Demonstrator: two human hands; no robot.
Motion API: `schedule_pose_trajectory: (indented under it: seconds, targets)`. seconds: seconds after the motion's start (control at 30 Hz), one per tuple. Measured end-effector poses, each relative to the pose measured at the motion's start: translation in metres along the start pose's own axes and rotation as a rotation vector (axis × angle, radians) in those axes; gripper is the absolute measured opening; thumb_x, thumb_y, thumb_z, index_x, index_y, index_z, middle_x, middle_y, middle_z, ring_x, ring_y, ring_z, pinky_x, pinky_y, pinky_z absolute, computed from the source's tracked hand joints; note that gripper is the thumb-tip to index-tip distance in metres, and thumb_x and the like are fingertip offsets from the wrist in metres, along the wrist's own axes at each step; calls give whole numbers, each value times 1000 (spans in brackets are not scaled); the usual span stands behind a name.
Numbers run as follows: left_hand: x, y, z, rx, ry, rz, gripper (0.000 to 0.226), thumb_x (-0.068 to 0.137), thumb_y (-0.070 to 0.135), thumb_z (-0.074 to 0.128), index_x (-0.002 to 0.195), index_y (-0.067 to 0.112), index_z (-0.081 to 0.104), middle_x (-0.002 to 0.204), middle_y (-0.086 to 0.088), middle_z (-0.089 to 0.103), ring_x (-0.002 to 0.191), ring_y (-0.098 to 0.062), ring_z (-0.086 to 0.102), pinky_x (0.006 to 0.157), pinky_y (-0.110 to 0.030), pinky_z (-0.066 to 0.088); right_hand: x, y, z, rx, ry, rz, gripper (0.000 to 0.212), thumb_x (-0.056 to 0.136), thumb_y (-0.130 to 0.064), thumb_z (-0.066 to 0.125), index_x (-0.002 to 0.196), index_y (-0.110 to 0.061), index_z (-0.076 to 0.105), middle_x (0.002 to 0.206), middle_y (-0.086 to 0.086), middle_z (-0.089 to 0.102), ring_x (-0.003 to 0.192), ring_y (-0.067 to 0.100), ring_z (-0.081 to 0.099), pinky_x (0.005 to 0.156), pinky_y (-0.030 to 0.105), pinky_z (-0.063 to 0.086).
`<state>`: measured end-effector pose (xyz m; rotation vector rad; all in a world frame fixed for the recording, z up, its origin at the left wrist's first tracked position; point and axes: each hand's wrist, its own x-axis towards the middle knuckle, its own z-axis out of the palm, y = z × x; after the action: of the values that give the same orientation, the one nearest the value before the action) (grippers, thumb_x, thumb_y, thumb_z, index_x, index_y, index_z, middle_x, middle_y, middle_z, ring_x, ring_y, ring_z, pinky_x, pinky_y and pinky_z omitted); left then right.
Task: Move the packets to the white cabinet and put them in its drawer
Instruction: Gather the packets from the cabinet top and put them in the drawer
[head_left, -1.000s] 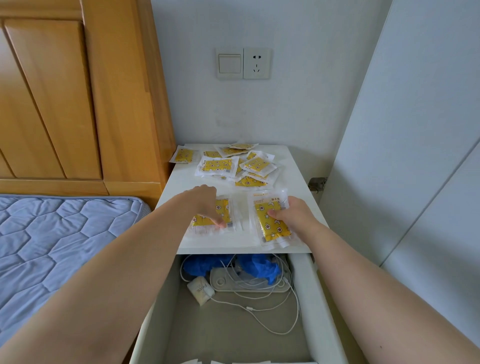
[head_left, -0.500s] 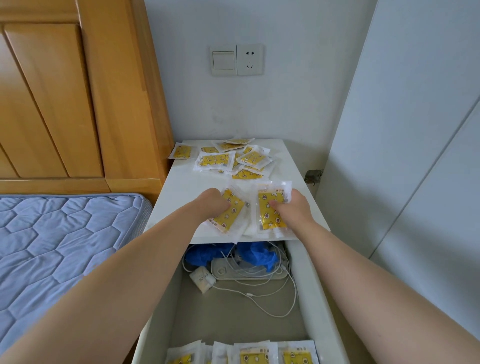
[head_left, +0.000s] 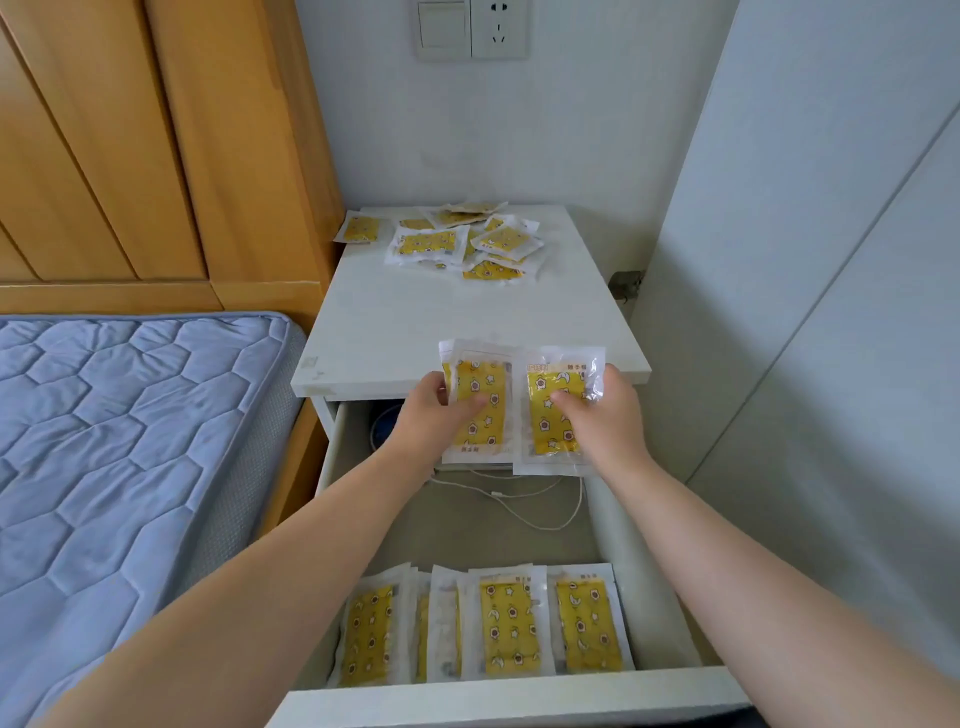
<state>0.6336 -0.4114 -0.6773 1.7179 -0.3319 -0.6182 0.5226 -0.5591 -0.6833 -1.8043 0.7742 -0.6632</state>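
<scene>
The packets (head_left: 511, 626) had crinkled clear plastic wrappers, glossy and catching the light, over yellow printed inserts. The worktop (head_left: 457, 317) was smooth matt white board, scuffed at its front left corner, and the drawer (head_left: 493, 699) had the same matt white finish. The mattress (head_left: 130, 441) was quilted blue cloth, the headboard (head_left: 156, 130) smooth varnished wood, and the socket (head_left: 498, 26) glossy white plastic.

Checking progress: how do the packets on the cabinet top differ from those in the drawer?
The packets on the cabinet top lie scattered, overlapping, at mixed angles; the packets in the drawer sit in a tidy lengthwise row. The top ones lie at the rear, the drawer ones at its front. Both have yellow patterned inserts.
</scene>
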Motion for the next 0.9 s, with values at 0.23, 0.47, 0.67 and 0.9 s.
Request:
schedule_pose_trajectory:
  seconds: [0.23,0.47,0.67,0.9]
  targets:
    - [-13,-63,-4,-107,26,-220,39,82,13,73,114,15,51,105,-3,66,94,-21,68,85,-42,56,-31,40,20,-22,-119,144,28,86,-16,68,112,-15,59,105,-2,65,98,14,62,84,33,52]
    - [-5,-93,-37,-21,110,-317,26,81,12,74,104,17,61,102,0,69,88,-16,67,70,-31,55,-34,66,37,85,-199,507,27,89,-19,66,114,-12,60,106,6,69,91,20,68,79,39,57]
    - [7,-93,-49,46,166,-262,31,83,13,73,109,16,56,104,0,65,88,-15,64,62,-25,51,-49,72,46,68,-349,867,30,85,-17,69,111,-3,62,104,13,71,94,29,68,93,49,51]
    - [12,-93,-52,91,177,-224,35,83,14,73,114,14,57,103,2,64,92,-16,64,72,-30,52,-95,50,104,-184,-548,771,29,84,-23,72,106,-5,64,103,11,70,93,27,68,82,33,54]
